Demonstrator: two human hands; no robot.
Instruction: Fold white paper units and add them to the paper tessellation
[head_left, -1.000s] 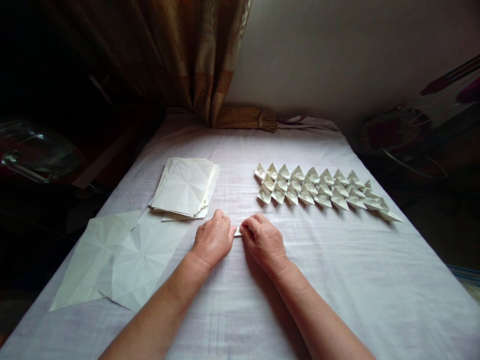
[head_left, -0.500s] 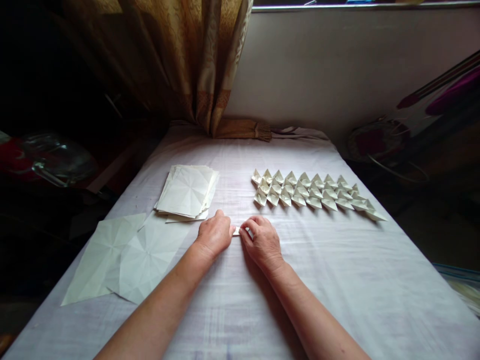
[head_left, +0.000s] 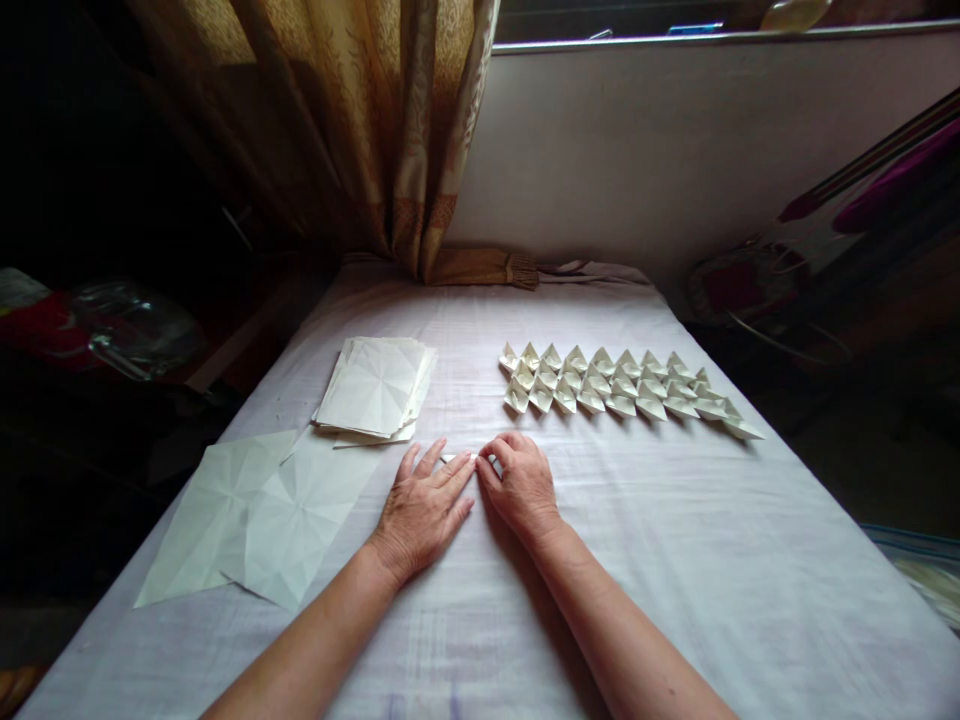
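A small folded white paper piece point(head_left: 471, 460) lies on the white cloth between my hands, mostly hidden by them. My left hand point(head_left: 422, 508) rests flat with its fingers stretched out, the fingertips pressing on the piece. My right hand point(head_left: 520, 484) has its fingers curled and pinches the piece's right end. A row of several finished folded paper pieces point(head_left: 622, 390) stands behind my right hand. A stack of creased square sheets point(head_left: 375, 388) lies behind my left hand.
Two creased sheets point(head_left: 255, 510) lie unfolded at the left of the cloth-covered table point(head_left: 675, 560). A curtain point(head_left: 375, 130) hangs at the back, against a wall. Dark clutter flanks both table sides, with a glass jar point(head_left: 127, 325) at left.
My left hand has gone from a closed fist to flat, outstretched fingers. The view has tilted upward slightly. My right hand stays pinched on the piece.
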